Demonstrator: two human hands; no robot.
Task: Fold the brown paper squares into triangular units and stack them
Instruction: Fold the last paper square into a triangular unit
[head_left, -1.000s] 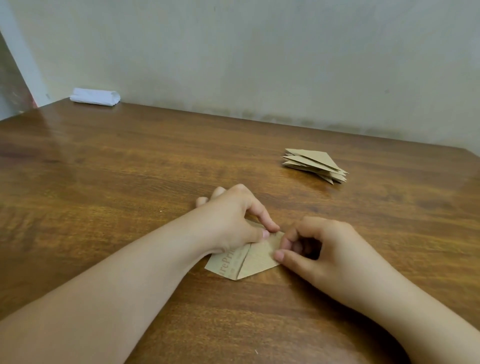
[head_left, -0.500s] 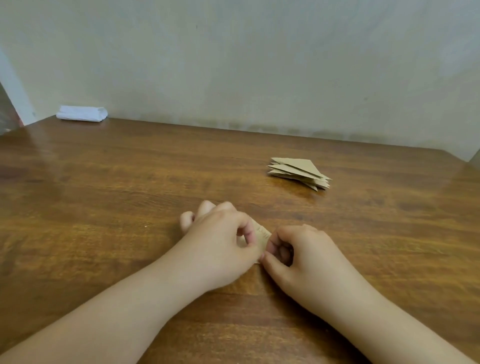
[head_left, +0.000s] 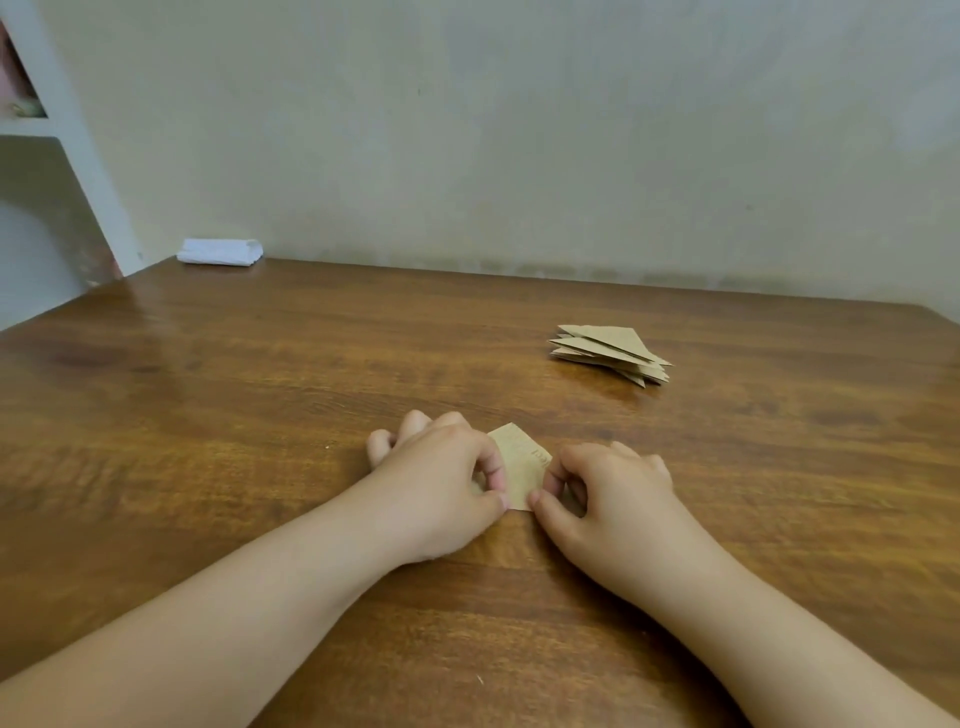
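Left hand (head_left: 441, 483): curled fingers pinch the paper (head_left: 519, 467) on the table (head_left: 208, 415).
Right hand (head_left: 613, 499): pinches the opposite edge.
Stack (head_left: 608, 353): well apart, beyond.

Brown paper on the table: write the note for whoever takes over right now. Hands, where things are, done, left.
Left hand: grip pinching the left edge of the paper with thumb and forefinger.
Right hand: grip pinching the right edge the same way.
Paper: partly folded, on the table between both hands; how far the fold has got is hidden.
Stack: several finished triangles, farther back on the right, apart from the hands.
White bundle at the far left corner, not in use.
Done: the units in the stack.
Left: finish this fold, add it to the stack. No unfolded squares are in view.
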